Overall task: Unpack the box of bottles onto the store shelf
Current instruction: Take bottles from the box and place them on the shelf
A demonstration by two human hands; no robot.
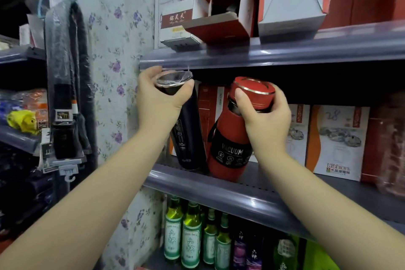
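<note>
Bottom of the red bottle (228, 144) partly hidden by the shelf lip (210, 190), small label words too blurry to read, both bottles stood on the middle shelf, tops leaned toward 11 o'clock, black bottle (188, 129) cap gripped by curled left hand (162, 98), red cap gripped by curled right hand (263, 120), bottles side by side.

The light is dim and cool, coming from in front and above. Glare streaks run along the glossy grey shelf edge (241, 195). The shelf recesses fall into deep shadow. Wide-angle distortion bends the shelves towards the edges. The boxes (390, 138) at the far right are smeared with blur.
</note>
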